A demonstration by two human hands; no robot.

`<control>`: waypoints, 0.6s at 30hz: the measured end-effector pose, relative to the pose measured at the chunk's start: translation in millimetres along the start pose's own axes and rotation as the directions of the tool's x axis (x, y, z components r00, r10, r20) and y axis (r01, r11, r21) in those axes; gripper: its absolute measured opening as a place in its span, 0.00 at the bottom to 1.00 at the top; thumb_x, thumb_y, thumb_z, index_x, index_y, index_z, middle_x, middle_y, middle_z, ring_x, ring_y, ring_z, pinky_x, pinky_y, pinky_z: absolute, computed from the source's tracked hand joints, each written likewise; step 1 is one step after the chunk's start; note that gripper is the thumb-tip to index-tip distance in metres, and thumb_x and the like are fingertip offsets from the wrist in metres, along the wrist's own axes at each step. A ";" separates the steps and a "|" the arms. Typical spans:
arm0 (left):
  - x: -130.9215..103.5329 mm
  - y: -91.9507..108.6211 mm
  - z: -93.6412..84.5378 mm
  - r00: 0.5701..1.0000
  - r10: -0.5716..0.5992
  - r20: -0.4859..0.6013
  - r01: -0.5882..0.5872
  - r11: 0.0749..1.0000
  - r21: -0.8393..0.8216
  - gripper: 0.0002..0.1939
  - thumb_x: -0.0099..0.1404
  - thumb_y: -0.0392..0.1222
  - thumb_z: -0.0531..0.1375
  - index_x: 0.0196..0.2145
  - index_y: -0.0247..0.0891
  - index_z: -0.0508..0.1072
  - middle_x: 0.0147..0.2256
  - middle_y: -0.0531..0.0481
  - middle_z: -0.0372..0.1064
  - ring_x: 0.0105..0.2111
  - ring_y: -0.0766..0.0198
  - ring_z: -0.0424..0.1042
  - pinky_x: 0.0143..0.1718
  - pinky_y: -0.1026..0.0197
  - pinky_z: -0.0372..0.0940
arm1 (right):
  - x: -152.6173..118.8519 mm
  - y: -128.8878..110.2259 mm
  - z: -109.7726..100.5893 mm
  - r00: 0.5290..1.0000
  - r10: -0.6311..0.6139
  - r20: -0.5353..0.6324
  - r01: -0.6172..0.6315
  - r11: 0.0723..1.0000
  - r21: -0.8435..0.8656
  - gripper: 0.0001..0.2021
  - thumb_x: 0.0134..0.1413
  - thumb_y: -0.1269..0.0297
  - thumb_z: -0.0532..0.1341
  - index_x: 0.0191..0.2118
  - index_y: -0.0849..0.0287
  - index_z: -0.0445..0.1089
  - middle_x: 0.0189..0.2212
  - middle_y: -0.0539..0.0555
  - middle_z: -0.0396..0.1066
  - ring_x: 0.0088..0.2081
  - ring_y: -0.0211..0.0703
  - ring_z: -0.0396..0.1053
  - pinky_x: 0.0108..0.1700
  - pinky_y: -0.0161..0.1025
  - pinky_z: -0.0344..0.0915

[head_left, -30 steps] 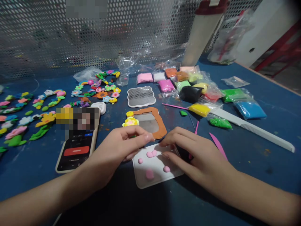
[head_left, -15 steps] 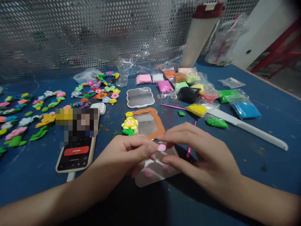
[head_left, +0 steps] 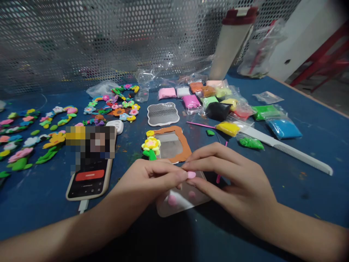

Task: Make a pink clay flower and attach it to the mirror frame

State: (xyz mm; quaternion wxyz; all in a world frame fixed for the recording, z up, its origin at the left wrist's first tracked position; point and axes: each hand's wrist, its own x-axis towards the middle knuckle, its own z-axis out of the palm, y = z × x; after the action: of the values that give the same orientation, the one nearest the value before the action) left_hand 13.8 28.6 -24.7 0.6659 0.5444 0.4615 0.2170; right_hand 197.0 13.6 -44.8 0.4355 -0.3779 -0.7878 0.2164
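Observation:
A small flat pink clay piece [head_left: 191,175] is pinched between the thumb and fingers of my left hand [head_left: 160,178]. My right hand [head_left: 231,176] curves in from the right, its thumb and forefinger touching the piece's edge. Beneath both hands lies a clear plastic sheet [head_left: 177,211] bearing pink clay lumps [head_left: 172,200]. Just beyond them is a mirror frame coated in brown clay [head_left: 185,143], with a yellow clay flower [head_left: 151,144] and a green leaf piece at its left side.
A phone [head_left: 88,182] lies left, near many clay decorations [head_left: 57,138]. Behind are a white-rimmed mirror [head_left: 163,114] and clay packets [head_left: 191,102]. A white comb [head_left: 300,156], pink tool [head_left: 200,124] and tall bottle [head_left: 229,43] are at the right.
The pink piece has shifted slightly right and down with my left fingertips. My right thumb and forefinger have closed in to touch it.

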 end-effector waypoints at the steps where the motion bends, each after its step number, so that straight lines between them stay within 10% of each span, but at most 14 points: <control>1: 0.8 0.5 0.6 1.000 0.012 0.001 -0.012 1.000 0.002 0.19 0.60 0.44 0.60 0.14 0.36 0.68 0.14 0.58 0.56 0.20 0.72 0.55 0.22 0.67 0.49 | -0.1 0.3 0.4 1.000 -0.005 0.003 0.005 1.000 -0.012 0.05 0.52 0.75 0.63 0.35 0.63 0.74 0.35 0.52 0.71 0.37 0.30 0.68 0.41 0.26 0.65; 18: 4.1 0.0 6.6 0.997 -0.023 -0.069 0.015 0.994 -0.107 0.11 0.57 0.41 0.63 0.20 0.35 0.71 0.18 0.59 0.60 0.18 0.75 0.53 0.18 0.69 0.45 | -3.3 -4.0 0.9 0.998 -0.066 0.005 0.065 0.968 -0.243 0.09 0.55 0.72 0.60 0.43 0.60 0.72 0.38 0.54 0.73 0.38 0.39 0.70 0.38 0.36 0.67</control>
State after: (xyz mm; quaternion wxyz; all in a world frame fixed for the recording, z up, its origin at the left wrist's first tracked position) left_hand 21.3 28.4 -26.4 0.6795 0.4957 0.4775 0.2541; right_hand 195.7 8.5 -44.4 0.3941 -0.4024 -0.8198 0.1031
